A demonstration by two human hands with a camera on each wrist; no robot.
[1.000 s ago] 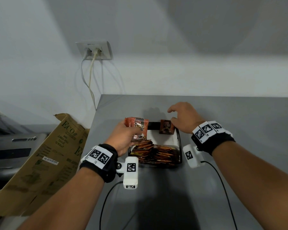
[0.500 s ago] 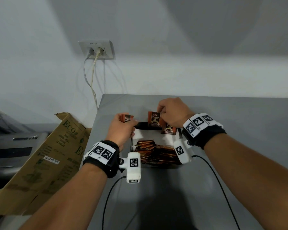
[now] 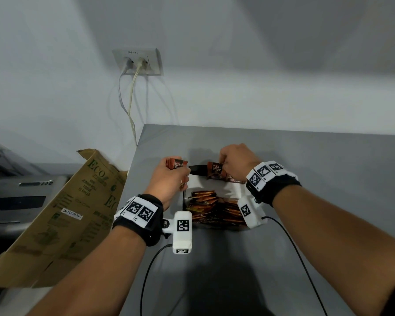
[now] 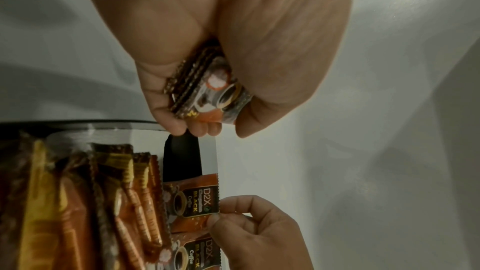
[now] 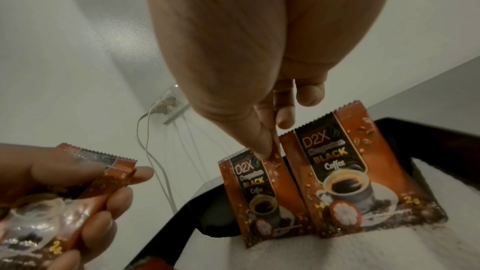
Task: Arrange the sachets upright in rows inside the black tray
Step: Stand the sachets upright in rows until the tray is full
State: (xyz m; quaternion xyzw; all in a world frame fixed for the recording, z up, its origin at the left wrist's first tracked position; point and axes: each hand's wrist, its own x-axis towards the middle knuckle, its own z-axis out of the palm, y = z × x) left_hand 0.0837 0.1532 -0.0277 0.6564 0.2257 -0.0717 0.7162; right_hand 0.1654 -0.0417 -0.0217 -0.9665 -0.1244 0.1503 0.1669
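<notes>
While my right hand (image 3: 234,164) pinches the top edge of a small orange-and-black foil coffee sachet (image 5: 255,196), that sachet stands with its long axis upright against the far wall of the black plastic tray (image 5: 415,128), touching a second upright sachet (image 5: 363,174) on its right; my left hand (image 3: 169,181) hovers just beside the tray's far-left corner, its fingers wrapped round a thin stack of sachets (image 4: 207,87); a loose heap of sachets (image 3: 212,208) lies flat in the near half of the tray on the grey counter (image 3: 328,201). I judge the far row barely begun; the open slot lies left of the pinched sachet, between my two hands, so the left hand is nearer to feed it.
</notes>
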